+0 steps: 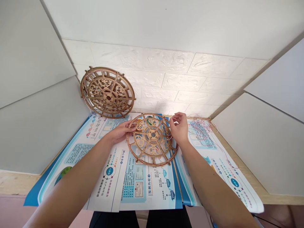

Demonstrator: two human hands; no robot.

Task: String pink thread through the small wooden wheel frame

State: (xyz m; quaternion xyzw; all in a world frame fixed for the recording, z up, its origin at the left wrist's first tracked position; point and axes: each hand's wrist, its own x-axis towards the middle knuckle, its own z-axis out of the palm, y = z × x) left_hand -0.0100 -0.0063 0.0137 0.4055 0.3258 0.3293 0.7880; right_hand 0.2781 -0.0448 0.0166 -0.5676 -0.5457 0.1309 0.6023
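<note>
Round brown wooden openwork wheel (153, 138) is held above the middle of the light wooden desk (280, 199), nearer the far edge. Whether paper is touched underneath can't be told.

White brick-pattern wall (180, 82) is met by the desk's far edge. Smooth pale grey panels (42, 133) are stood along the left and right edges. Desk top is mostly covered by blue-and-white printed paper sheets (116, 190); bare wood is exposed along the side edges.

At the far left corner, a stack of similar brown wooden wheels (111, 96) is leaned, tilted, against the wall. More than one layer can be seen; exact count can't be told. Thin pale strand is draped down its left side.

Near the far right corner, a loose tangle of thin red and white wire (201, 128) is spread on the paper, one red strand trailed along the right edge.

Wheel's left rim is pinched by the left hand (122, 131), thumb on top, fingers beneath. Right hand (180, 126) is curled just beside the right rim, thumb and forefinger closed together; thin white wire (175, 121) is pinched at the fingertips.
</note>
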